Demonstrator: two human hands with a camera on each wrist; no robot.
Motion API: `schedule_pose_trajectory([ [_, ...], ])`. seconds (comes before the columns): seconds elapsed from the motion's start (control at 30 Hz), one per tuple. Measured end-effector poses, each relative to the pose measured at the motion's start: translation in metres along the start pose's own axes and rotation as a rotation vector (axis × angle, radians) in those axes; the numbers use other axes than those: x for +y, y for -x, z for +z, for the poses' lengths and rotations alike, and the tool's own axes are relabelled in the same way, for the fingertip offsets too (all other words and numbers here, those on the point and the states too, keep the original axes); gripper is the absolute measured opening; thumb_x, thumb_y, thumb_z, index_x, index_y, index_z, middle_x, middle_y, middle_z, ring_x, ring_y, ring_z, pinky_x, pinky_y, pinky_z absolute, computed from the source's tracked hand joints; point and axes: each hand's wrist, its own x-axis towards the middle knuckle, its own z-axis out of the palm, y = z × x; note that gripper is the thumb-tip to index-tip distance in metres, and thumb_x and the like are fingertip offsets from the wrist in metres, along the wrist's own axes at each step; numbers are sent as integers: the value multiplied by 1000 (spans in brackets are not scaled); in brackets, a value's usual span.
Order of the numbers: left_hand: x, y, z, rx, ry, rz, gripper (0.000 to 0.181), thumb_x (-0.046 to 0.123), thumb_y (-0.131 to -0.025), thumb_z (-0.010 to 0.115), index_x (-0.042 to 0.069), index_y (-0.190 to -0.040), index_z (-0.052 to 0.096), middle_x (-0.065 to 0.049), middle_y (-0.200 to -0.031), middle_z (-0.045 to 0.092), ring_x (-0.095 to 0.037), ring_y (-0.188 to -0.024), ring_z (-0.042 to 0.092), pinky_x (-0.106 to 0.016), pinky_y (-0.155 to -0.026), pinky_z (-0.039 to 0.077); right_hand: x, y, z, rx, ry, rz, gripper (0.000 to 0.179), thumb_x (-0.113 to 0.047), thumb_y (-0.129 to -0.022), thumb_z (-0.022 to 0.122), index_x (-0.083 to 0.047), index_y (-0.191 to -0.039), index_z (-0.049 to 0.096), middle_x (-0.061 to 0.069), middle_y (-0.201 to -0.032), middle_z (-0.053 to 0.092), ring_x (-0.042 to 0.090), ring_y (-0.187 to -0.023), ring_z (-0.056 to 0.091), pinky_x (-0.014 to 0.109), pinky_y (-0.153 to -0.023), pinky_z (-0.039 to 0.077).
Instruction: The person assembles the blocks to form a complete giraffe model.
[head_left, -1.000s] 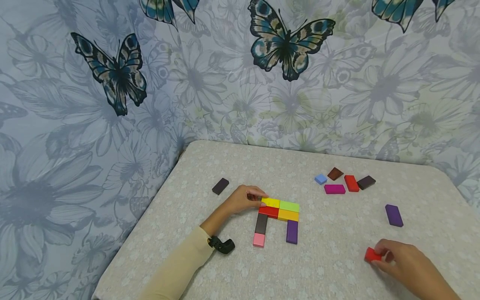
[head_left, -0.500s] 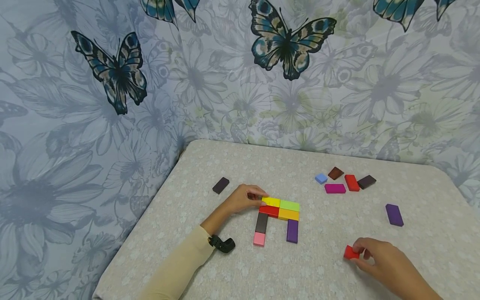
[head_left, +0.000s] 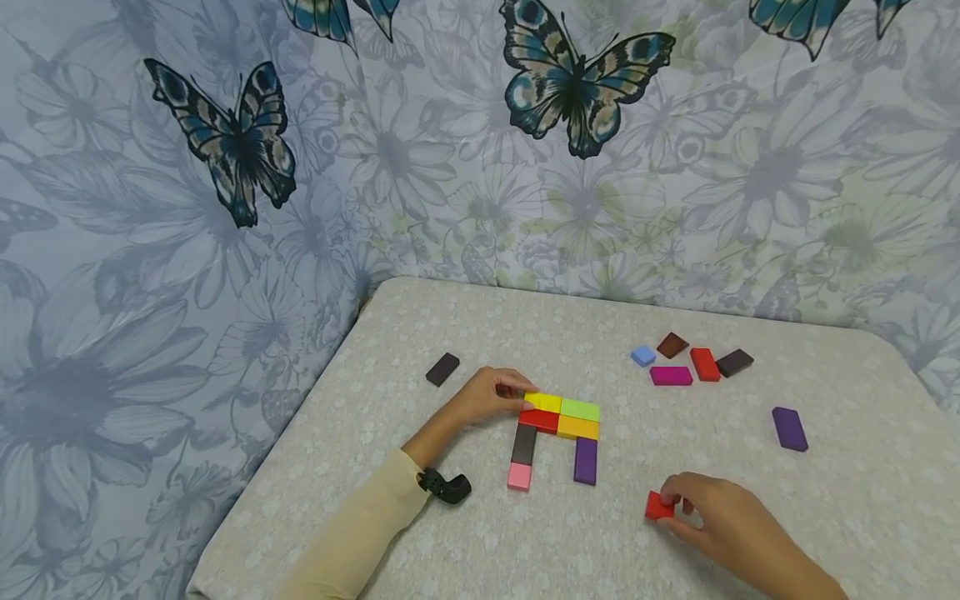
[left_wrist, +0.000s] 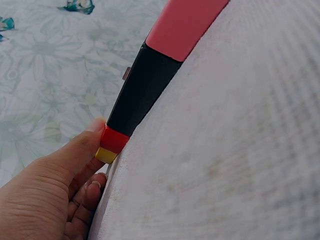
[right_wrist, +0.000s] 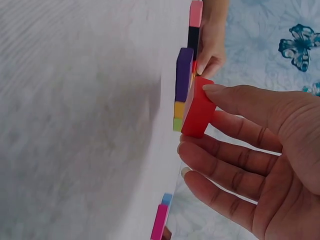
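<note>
My right hand (head_left: 723,517) pinches a small red block (head_left: 659,505) between thumb and fingers, near the table's front right. The right wrist view shows this red block (right_wrist: 198,107) under the thumb. My left hand (head_left: 489,395) holds the left end of a yellow block (head_left: 543,403) in a flat arrangement. Beside the yellow block lies a lime green block (head_left: 580,410); nearer are a red block (head_left: 538,422) and an amber block (head_left: 578,427). A black block (head_left: 523,445) and a pink block (head_left: 519,477) extend from the left side, a purple block (head_left: 586,461) from the right.
At the back right lie a blue block (head_left: 642,356), a brown block (head_left: 672,345), a magenta block (head_left: 671,376), another red block (head_left: 705,364) and a dark block (head_left: 735,362). Another purple block (head_left: 790,429) lies right; another dark block (head_left: 442,369) lies left.
My right hand has moved left with the small red block, towards the arranged blocks. The left hand has stayed at the yellow block.
</note>
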Motion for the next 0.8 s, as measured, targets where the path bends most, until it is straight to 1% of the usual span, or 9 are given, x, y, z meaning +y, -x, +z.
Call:
schedule_pose_trajectory([
  [0.07,1,0,0,-1,0,3,30,13,-86,83,11,-115,79,-2,-105,74,-12,-79,57,-25,-70,50,-5,-4,1,0,0,-41,24,-25,-79,88,-25,-93,69,-21,-80,59,1,-70,51,22,-64,50],
  [0.13,1,0,-1,-1,-6,1,30,13,-86,83,11,-115,79,-1,-106,74,-13,-78,57,-25,-70,50,-10,-7,2,5,7,-101,23,-26,-79,88,-25,-92,68,-21,-81,59,0,-70,51,22,-64,50],
  [0.3,1,-1,-1,1,-24,-15,30,15,-86,83,12,-116,79,3,-107,74,-12,-78,58,-24,-69,49,-23,-16,5,1,27,-229,21,-25,-81,87,-25,-90,68,-21,-82,59,0,-70,52,23,-64,52],
  [0.37,0,-1,-1,-2,-22,-12,30,15,-87,82,12,-116,79,3,-107,74,-12,-79,58,-24,-70,50,-27,-19,7,-7,32,-259,21,-24,-80,87,-24,-90,69,-21,-82,60,0,-70,53,24,-65,52],
  [0.5,0,-2,-1,-7,-4,2,29,13,-87,82,11,-116,79,1,-107,74,-12,-79,58,-25,-70,50,-35,-24,10,-27,36,-282,21,-24,-80,87,-24,-90,69,-20,-82,61,1,-70,52,25,-65,53],
  [0.63,1,-2,-1,-4,1,0,30,13,-86,83,11,-115,79,0,-106,74,-12,-80,57,-24,-70,50,-38,-30,16,-34,31,-291,21,-25,-80,88,-24,-89,69,-18,-82,61,1,-68,50,26,-66,54],
  [0.8,2,-1,-1,-10,16,6,31,10,-86,82,6,-116,77,-9,-109,74,-15,-81,57,-24,-70,49,-40,-35,22,-25,18,-297,20,-25,-80,88,-22,-88,70,-15,-83,61,1,-68,48,25,-65,52],
])
